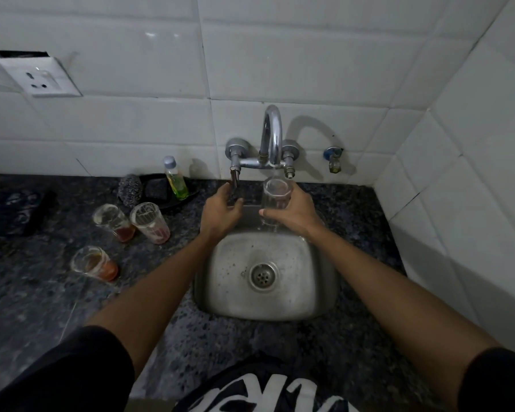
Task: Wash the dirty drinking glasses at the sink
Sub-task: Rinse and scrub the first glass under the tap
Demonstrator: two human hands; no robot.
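My right hand (295,214) grips a clear drinking glass (275,194) upright under the spout of the chrome tap (272,135), over the back of the steel sink (217,281). Water runs from the spout into the glass. My left hand (220,211) has its fingers curled around the tap's left lever handle (235,176). On the counter to the left stand three dirty glasses: one with brown dregs (113,218), one with pink residue (150,223), and one with orange residue (94,263) nearer to me.
A bottle of green dish soap (176,178), a steel scrubber (130,188) and a dark sponge (156,188) sit on a black tray behind the glasses. A dark cloth (12,209) lies far left. A small blue wall valve (333,159) is right of the tap. A tiled wall closes the right side.
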